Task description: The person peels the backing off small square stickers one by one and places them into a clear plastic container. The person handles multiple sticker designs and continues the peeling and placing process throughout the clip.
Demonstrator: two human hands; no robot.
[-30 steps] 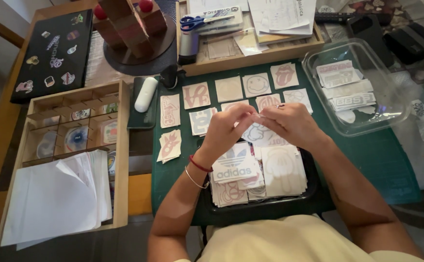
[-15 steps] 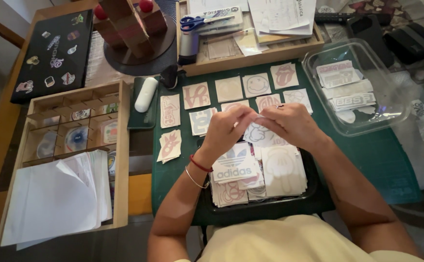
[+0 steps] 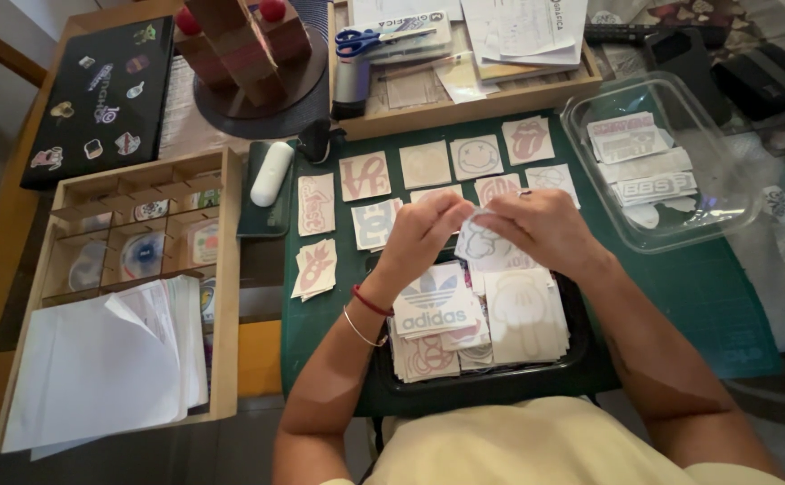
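A small white sticker sheet (image 3: 480,241) is held between the two hands over the middle of the green cutting mat (image 3: 680,296), above the black tray (image 3: 577,352) of stacked decals; the left hand (image 3: 419,235) is closed on the sheet's left edge, fingertips pinched together near its upper corner; the right hand (image 3: 543,229) is clamped on the right edge, fingers curled over the top of the sheet so that much of it is hidden. The sheet lies directly between the fingertips of both hands, neither hand being clearly nearer; its long axis cannot be told, since only the lower left part shows, with a dark outline figure printed on it. Beyond the hands, rows of single stickers (image 3: 424,164) are laid out flat on the mat; a clear plastic tub (image 3: 581,112) with more decals stands to the right, well apart from the held sheet; a wooden compartment box (image 3: 228,269) stands to the left.
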